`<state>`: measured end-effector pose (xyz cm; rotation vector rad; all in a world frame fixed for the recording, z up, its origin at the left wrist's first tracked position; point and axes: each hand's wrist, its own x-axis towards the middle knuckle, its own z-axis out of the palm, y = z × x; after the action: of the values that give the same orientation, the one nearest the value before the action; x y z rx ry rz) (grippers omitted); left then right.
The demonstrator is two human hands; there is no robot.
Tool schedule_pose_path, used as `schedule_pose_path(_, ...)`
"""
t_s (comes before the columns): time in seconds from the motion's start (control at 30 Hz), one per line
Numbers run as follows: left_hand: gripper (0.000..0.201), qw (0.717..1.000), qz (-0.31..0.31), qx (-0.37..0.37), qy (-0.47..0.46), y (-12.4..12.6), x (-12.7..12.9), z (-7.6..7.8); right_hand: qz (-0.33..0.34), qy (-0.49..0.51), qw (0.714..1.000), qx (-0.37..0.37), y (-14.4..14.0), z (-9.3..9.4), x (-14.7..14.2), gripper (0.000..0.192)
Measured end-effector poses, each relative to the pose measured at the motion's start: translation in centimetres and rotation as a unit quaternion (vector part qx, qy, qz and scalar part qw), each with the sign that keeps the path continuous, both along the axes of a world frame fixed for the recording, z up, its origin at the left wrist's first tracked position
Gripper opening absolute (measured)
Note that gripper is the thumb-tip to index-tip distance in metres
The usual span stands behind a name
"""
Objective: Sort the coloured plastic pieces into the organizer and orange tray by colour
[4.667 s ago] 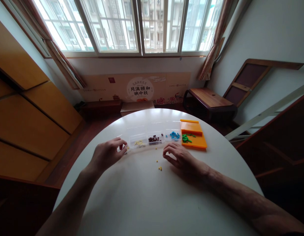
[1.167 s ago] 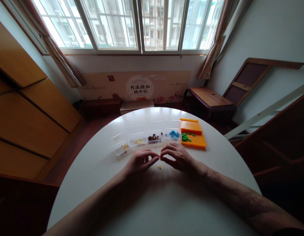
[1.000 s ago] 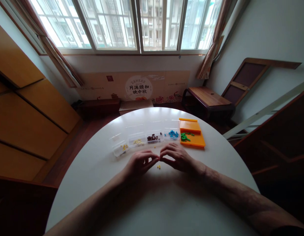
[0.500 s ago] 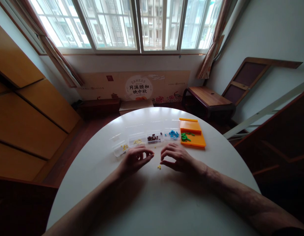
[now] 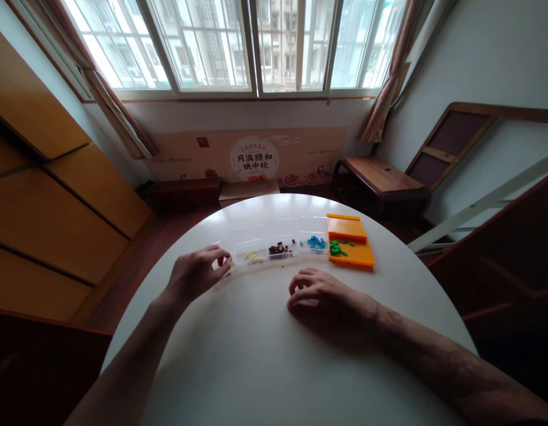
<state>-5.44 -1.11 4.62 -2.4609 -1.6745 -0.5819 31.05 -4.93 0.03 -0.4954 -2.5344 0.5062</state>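
My left hand [image 5: 200, 271] is over the leftmost clear box, its fingers curled and thumb and fingertips drawn together. It hides most of that box and its yellow pieces [image 5: 232, 264], and I cannot make out whether anything is pinched. On the white table [image 5: 238, 349], my right hand [image 5: 316, 289] rests with thumb and index finger closed at the spot of the small yellow pieces, which its fingertips now cover. A tiny orange-yellow piece [image 5: 282, 266] lies beyond that hand.
Clear boxes hold cream pieces [image 5: 252, 256], dark brown pieces [image 5: 279, 249] and blue pieces [image 5: 316, 242]. At the right end, an orange tray [image 5: 358, 258] carries green pieces [image 5: 338, 248]. A wooden stool [image 5: 383, 173] stands beyond the table's edge.
My left hand has moved left, from the middle to the leftmost box. My right hand has lowered slightly, its fingertips coming down over the small yellow pieces. The view has shifted slightly.
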Motion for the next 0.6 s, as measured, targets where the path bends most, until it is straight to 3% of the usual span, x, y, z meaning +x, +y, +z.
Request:
schedule_pose_path(0.27,0.026,1.0,0.009,-0.024,0.017,-0.1,-0.9,0.5,-0.013,-0.007,1.0,-0.017,-0.4,0.7,-0.1,0.018)
schedule_pose_path(0.6,0.026,0.997,0.01,-0.049,0.053,-0.1,-1.3,0.5,-0.05,0.026,0.998,0.006,0.1,-0.3,-0.4,0.018)
